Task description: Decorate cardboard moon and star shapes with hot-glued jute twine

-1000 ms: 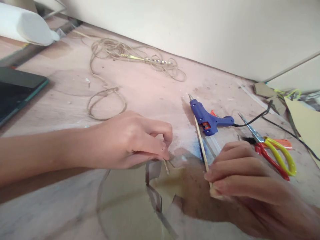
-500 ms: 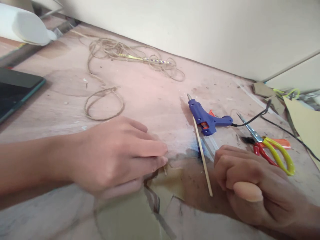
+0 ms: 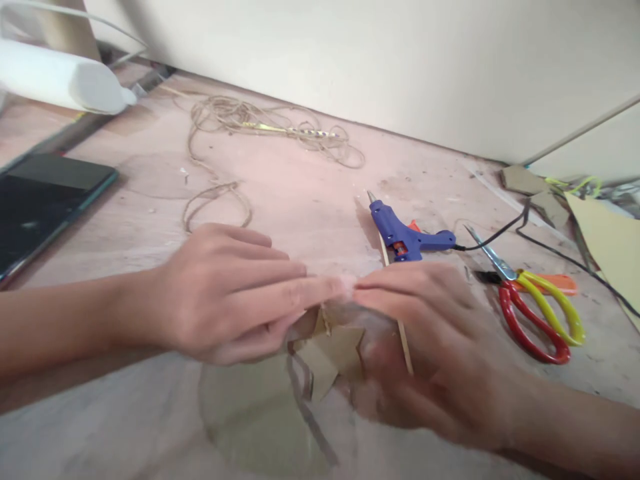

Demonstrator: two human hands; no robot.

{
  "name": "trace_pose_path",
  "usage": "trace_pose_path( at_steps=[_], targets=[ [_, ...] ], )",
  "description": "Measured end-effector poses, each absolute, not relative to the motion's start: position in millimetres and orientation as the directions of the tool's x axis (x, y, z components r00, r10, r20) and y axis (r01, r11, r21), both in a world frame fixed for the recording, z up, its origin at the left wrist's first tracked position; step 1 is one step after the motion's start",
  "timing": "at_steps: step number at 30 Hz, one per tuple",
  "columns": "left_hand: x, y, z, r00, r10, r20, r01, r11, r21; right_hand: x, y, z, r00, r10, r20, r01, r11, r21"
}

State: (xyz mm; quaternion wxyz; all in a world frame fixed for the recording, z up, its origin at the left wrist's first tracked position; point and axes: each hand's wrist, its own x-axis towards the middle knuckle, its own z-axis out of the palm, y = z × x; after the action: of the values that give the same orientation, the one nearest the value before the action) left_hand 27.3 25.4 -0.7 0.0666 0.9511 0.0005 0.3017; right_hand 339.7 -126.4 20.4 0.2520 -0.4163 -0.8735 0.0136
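My left hand point(image 3: 235, 293) reaches in from the left with its fingers stretched out flat. Its fingertips meet those of my right hand point(image 3: 430, 333) just above a brown star-shaped cardboard piece point(image 3: 333, 353). My right hand is blurred, with its fingers also stretched out, and it lies over a thin wooden stick point(image 3: 381, 243) that runs under it. The star lies at the edge of a pale round disc point(image 3: 260, 413) near the table's front. Neither hand visibly grips anything.
A blue glue gun point(image 3: 400, 233) with a black cord lies behind my right hand. Red-and-yellow scissors point(image 3: 535, 307) lie to its right. Loose twine point(image 3: 240, 133), a dark tablet point(image 3: 45, 200), a white tube point(image 3: 60, 77) and cardboard scraps point(image 3: 530, 187) lie further off.
My right hand has let go of the stick, uncurled, and moved left onto the star. My left hand's fingers have gone from a pinch to stretched out flat.
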Motion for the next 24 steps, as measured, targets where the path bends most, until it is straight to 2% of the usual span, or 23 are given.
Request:
trace_pose_path(
  at_steps=[2, 4, 5, 7, 11, 16, 24],
  targets=[
    [20.4, 16.5, 3.0, 0.838, 0.160, 0.521, 0.025, -0.966, 0.257, 330.9, -132.8, 16.4, -0.602, 0.708, 0.370, 0.681, 0.697, -0.226],
    [12.9, 1.9, 4.1, 0.875, 0.289, 0.389, 0.118, -0.906, 0.407, 324.2, -137.2, 11.0, -0.601, 0.696, 0.392, 0.674, 0.706, -0.220],
    [9.9, -6.4, 2.8, 0.885, 0.336, 0.322, 0.179, -0.884, 0.432, 322.5, -138.7, 8.8, -0.594, 0.691, 0.411, 0.669, 0.708, -0.224],
    [8.0, -20.7, -3.1, 0.875, 0.394, 0.282, 0.278, -0.885, 0.374, 322.9, -140.9, 6.4, -0.581, 0.687, 0.436, 0.654, 0.713, -0.252],
    [25.3, -23.1, -12.1, 0.887, 0.342, 0.310, 0.256, -0.923, 0.286, 335.7, -147.3, 7.4, -0.565, 0.689, 0.454, 0.656, 0.709, -0.260],
    [52.9, 3.5, 0.0, 0.941, 0.204, 0.271, 0.108, -0.937, 0.331, 352.4, -151.1, 5.0, -0.528, 0.718, 0.453, 0.694, 0.673, -0.257],
    [44.3, 2.0, -9.0, 0.919, 0.251, 0.305, 0.119, -0.913, 0.390, 345.7, -142.7, 1.2, -0.531, 0.733, 0.425, 0.692, 0.665, -0.281]
  ],
)
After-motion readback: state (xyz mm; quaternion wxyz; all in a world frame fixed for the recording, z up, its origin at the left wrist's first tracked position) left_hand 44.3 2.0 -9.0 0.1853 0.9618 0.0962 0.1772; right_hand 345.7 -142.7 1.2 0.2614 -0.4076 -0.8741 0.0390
